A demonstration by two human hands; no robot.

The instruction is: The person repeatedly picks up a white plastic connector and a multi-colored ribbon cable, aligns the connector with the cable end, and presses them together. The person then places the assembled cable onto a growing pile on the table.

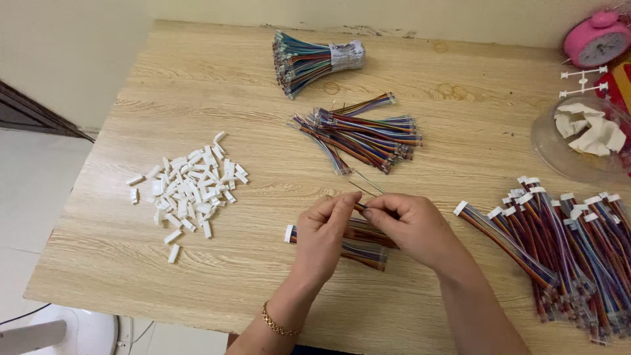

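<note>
Four groups of multicoloured wires lay on the light wood-grain surface (197, 85): one taped bundle of multicoloured wires (309, 59) at the far edge, one loose pile of bare-ended wires (368, 135) nearer the middle, a large heap of wires fitted with white plugs (565, 250) at the right, and one short cable with a white plug (342, 244) under the hands. A scattered pile of small white plastic connector housings (190, 187), too many to count, lay to the left. A clear plastic bowl holding white scraps (582, 141) and one pink alarm clock (597, 38) stood at the far right.

The left hand (323, 233) and the right hand (411, 223) were both narrowed to a pinch, fingertips meeting on a few thin loose wires (368, 185) that stuck out beyond them. The short cable lay just beneath both hands, partly hidden.
</note>
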